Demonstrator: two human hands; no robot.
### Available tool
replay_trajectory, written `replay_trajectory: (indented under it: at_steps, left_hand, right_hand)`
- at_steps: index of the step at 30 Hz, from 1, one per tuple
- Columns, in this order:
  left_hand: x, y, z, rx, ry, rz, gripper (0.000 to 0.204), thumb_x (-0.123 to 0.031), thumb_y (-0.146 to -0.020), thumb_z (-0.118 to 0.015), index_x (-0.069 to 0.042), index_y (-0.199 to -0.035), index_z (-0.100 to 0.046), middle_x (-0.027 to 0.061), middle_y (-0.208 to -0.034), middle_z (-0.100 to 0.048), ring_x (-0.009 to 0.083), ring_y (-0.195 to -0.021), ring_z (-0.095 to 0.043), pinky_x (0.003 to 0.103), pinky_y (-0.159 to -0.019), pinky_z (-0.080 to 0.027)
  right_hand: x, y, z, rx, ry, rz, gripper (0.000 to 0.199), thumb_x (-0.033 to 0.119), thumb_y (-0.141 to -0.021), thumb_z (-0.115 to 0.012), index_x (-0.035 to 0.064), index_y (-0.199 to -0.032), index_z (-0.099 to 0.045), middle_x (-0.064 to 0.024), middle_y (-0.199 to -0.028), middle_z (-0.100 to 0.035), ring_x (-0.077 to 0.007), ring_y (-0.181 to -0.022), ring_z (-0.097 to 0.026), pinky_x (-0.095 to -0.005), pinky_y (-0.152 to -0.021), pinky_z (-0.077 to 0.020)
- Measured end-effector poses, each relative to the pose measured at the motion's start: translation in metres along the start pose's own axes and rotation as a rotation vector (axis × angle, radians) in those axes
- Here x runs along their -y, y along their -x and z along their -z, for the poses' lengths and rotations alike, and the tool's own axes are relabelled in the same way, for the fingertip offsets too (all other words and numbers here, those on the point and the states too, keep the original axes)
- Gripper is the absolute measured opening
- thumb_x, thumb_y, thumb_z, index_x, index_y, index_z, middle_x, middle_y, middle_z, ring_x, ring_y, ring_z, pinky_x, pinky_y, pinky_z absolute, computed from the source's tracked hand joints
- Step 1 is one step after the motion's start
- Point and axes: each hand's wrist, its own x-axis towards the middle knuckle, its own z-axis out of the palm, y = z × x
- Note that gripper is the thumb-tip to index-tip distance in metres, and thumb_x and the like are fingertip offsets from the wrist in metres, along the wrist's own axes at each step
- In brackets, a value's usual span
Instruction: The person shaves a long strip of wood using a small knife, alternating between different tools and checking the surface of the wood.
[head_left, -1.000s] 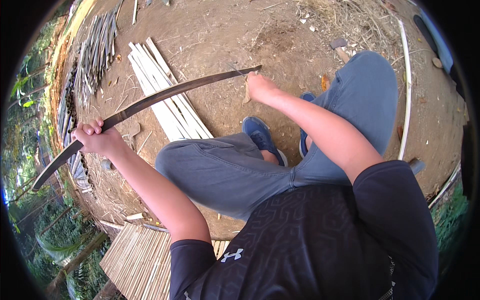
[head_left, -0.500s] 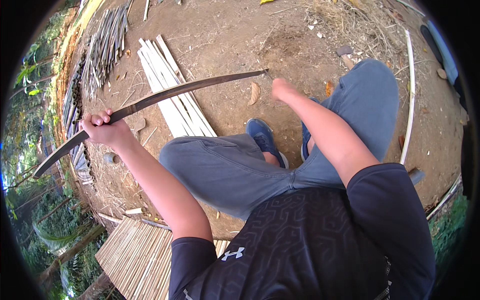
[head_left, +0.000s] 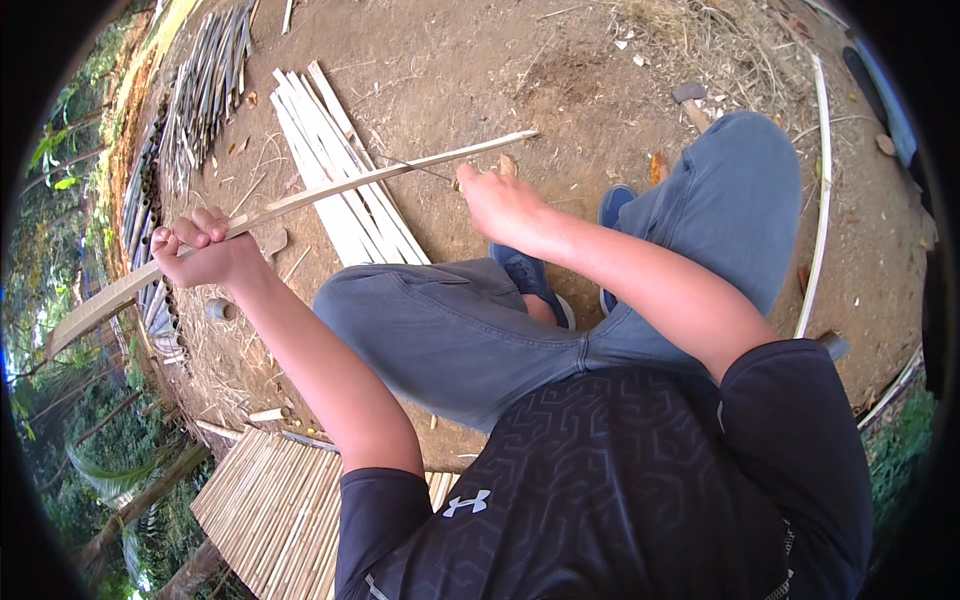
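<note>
A long, pale split bamboo strip (head_left: 330,188) slants across in front of me, its light inner face showing and its broader end at the lower left. My left hand (head_left: 205,250) is closed around it toward that broad end. To the right of the strip's middle, my right hand (head_left: 500,205) makes a fist around a knife (head_left: 430,172); its handle is mostly hidden in the fingers. The thin dark blade points left and meets the strip near its narrower half. Whether it is cutting in, I cannot tell.
Several pale bamboo strips (head_left: 385,225) lie stacked on the dirt beyond my knee. Darker split pieces (head_left: 210,80) are heaped at the far left. A hatchet (head_left: 690,93) lies by my right knee, and a slatted bamboo platform (head_left: 275,510) stands at the lower left.
The bamboo strip has been turned from its dark face to its pale one. My right hand has moved left and nearer, bringing the knife blade against the strip. My left hand keeps its grip.
</note>
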Motion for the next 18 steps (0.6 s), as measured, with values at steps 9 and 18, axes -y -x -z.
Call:
replay_trajectory:
  at_steps: [9,18]
  left_hand:
    - [-0.002,-0.006,0.008,0.148,0.058,-0.012,0.005,-0.017,-0.075,-0.044,-0.017,-0.072,-0.047,-0.0031,-0.047,-0.034,0.0097,-0.035,-0.028,0.023,-0.036,-0.023]
    - [-0.007,-0.001,-0.008,0.220,0.082,-0.034,0.005,-0.015,-0.074,-0.042,-0.015,-0.074,-0.047,-0.0010,-0.046,-0.035,0.0111,-0.034,-0.029,0.024,-0.035,-0.025]
  right_hand:
    - [0.022,0.006,0.016,0.039,-0.021,-0.001,0.024,-0.004,-0.089,-0.044,-0.0125,-0.110,-0.052,-0.0273,-0.095,-0.068,-0.0346,-0.089,-0.071,-0.0409,-0.075,-0.0599]
    - [0.039,0.016,0.035,0.123,-0.079,-0.006,0.029,-0.010,-0.087,-0.045,-0.0140,-0.115,-0.050,-0.0261,-0.092,-0.067,-0.0290,-0.081,-0.070,-0.0337,-0.063,-0.0597]
